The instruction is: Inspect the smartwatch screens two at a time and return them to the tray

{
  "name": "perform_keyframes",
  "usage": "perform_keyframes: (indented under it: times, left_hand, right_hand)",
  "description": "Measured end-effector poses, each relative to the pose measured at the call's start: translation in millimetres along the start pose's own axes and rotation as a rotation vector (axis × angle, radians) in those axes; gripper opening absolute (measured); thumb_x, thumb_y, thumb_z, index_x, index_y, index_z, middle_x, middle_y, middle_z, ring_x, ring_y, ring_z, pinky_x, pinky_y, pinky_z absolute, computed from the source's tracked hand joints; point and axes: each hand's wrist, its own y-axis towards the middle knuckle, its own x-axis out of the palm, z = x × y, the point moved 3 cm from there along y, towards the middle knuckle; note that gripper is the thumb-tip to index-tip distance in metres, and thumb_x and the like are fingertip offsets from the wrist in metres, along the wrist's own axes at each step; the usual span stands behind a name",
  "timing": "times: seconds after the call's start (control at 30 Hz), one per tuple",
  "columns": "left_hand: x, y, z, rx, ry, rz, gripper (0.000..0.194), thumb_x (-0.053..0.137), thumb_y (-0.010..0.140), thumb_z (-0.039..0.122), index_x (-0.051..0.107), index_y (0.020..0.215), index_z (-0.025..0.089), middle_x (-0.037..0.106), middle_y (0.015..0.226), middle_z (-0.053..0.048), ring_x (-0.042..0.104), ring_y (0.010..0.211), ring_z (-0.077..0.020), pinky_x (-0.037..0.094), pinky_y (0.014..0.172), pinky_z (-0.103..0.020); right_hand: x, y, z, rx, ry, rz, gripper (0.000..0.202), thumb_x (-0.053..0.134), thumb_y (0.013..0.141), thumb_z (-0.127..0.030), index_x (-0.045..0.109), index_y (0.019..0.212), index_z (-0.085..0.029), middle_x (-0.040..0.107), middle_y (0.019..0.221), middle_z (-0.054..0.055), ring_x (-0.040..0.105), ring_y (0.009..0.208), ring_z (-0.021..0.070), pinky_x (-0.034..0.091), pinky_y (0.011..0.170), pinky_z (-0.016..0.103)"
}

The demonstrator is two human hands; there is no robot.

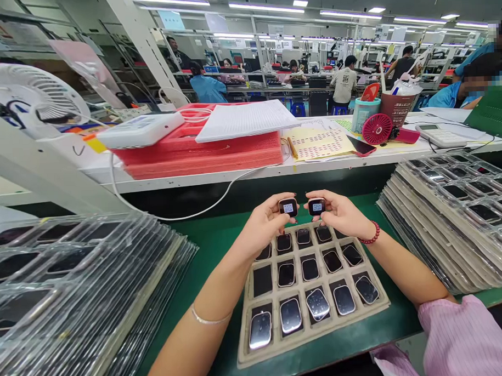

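My left hand point(270, 216) is closed around the edges of a smartwatch body point(288, 207), its lit screen showing a QR code. A second smartwatch body point(317, 207) with a similar code is gripped in my right hand point(338, 211), a short gap away. Both hands are over the far edge of a beige compartment tray point(314, 335). Several dark-screened watch bodies sit in its compartments, such as a watch body point(310, 269) in the middle row. One compartment point(262, 280) at the left of that row holds no watch. My hands partly hide the far row.
Stacks of clear trays with watch bodies stand at left point(74, 304) and right point(450, 225) on the green bench mat point(211, 241). A shelf behind bears red foam point(204, 156), papers point(248, 119), a pink fan point(377, 129) and cups. A white cable point(222, 197) hangs down.
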Motion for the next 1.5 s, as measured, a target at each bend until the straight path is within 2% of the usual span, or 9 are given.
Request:
perform_keyframes:
  times: [0.17, 0.3, 0.37, 0.47, 0.77, 0.97, 1.17, 1.37, 1.5]
  left_hand:
    - [-7.7, 0, 0, -0.090, -0.175, -0.056, 0.060, 0.075, 0.077, 0.033, 0.060, 0.134, 0.023, 0.068, 0.116, -0.009, 0.070, 0.088, -0.0196, 0.050, 0.057, -0.021]
    - [-7.7, -2, 2, -0.106, -0.283, -0.117, 0.069, 0.081, 0.073, 0.033, 0.057, 0.136, 0.026, 0.070, 0.104, -0.006, 0.066, 0.068, -0.0124, 0.047, 0.051, -0.018]
    - [-5.5, -3, 2, -0.110, -0.317, -0.156, 0.072, 0.084, 0.071, 0.032, 0.056, 0.137, 0.026, 0.069, 0.093, -0.003, 0.062, 0.058, -0.0092, 0.044, 0.049, -0.017]
    - [-2.6, -4, 0, -0.116, -0.328, -0.189, 0.071, 0.085, 0.069, 0.032, 0.057, 0.134, 0.024, 0.068, 0.084, -0.001, 0.055, 0.051, -0.0060, 0.043, 0.048, -0.017]
    - [-1.6, 0, -4, -0.092, -0.351, -0.240, 0.062, 0.089, 0.066, 0.034, 0.061, 0.119, 0.018, 0.069, 0.088, -0.002, 0.053, 0.049, -0.0037, 0.044, 0.047, -0.015]
    - [-4.6, 1, -7, -0.094, -0.351, -0.246, 0.054, 0.088, 0.069, 0.032, 0.065, 0.115, 0.019, 0.070, 0.090, -0.002, 0.055, 0.050, -0.0036, 0.045, 0.048, -0.015]
    - [-4.5, 3, -9, -0.121, -0.338, -0.217, 0.053, 0.091, 0.063, 0.034, 0.071, 0.110, 0.018, 0.068, 0.082, 0.000, 0.052, 0.050, -0.0039, 0.044, 0.048, -0.015]
    - [-4.1, 5, -11, -0.159, -0.290, -0.171, 0.051, 0.090, 0.063, 0.037, 0.074, 0.108, 0.018, 0.071, 0.087, -0.003, 0.051, 0.053, -0.0053, 0.043, 0.050, -0.018]
    - [-4.3, 7, -14, -0.163, -0.283, -0.155, 0.052, 0.090, 0.063, 0.035, 0.074, 0.109, 0.017, 0.072, 0.088, -0.004, 0.052, 0.055, -0.0060, 0.043, 0.051, -0.019]
  right_hand:
    - [-7, 3, 0, 0.064, 0.211, -0.078, 0.063, 0.066, 0.082, -0.022, 0.048, 0.143, -0.024, 0.058, 0.135, 0.009, 0.068, 0.096, 0.0167, 0.062, 0.072, 0.026]
    - [-11, 5, 2, 0.110, 0.395, -0.126, 0.057, 0.077, 0.080, -0.033, 0.058, 0.132, -0.022, 0.065, 0.119, 0.007, 0.065, 0.071, 0.0101, 0.059, 0.058, 0.020]
    - [-10, 6, 4, 0.110, 0.444, -0.131, 0.054, 0.081, 0.076, -0.033, 0.062, 0.125, -0.022, 0.066, 0.112, 0.005, 0.057, 0.059, 0.0062, 0.054, 0.051, 0.017]
    - [-6, 7, 6, 0.095, 0.478, -0.143, 0.054, 0.084, 0.072, -0.031, 0.064, 0.121, -0.021, 0.067, 0.105, 0.003, 0.053, 0.059, 0.0061, 0.049, 0.049, 0.015]
    - [-3, 8, 7, 0.044, 0.505, -0.190, 0.049, 0.083, 0.075, -0.029, 0.064, 0.119, -0.018, 0.069, 0.102, 0.005, 0.054, 0.066, 0.0082, 0.046, 0.051, 0.014]
    - [-2, 8, 7, 0.063, 0.489, -0.170, 0.050, 0.083, 0.074, -0.028, 0.064, 0.118, -0.017, 0.069, 0.102, 0.006, 0.054, 0.067, 0.0088, 0.045, 0.050, 0.015]
    - [-1, 7, 3, 0.023, 0.395, -0.145, 0.048, 0.079, 0.075, -0.025, 0.062, 0.118, -0.016, 0.066, 0.102, 0.005, 0.054, 0.069, 0.0091, 0.043, 0.054, 0.016]
    - [2, 4, -1, -0.039, 0.128, -0.107, 0.042, 0.071, 0.078, -0.020, 0.061, 0.118, -0.016, 0.062, 0.103, 0.003, 0.037, 0.051, 0.0024, 0.032, 0.045, 0.017]
    - [3, 3, 1, -0.065, 0.087, -0.079, 0.041, 0.071, 0.078, -0.020, 0.062, 0.118, -0.017, 0.062, 0.104, 0.003, 0.037, 0.049, 0.0016, 0.034, 0.044, 0.016]
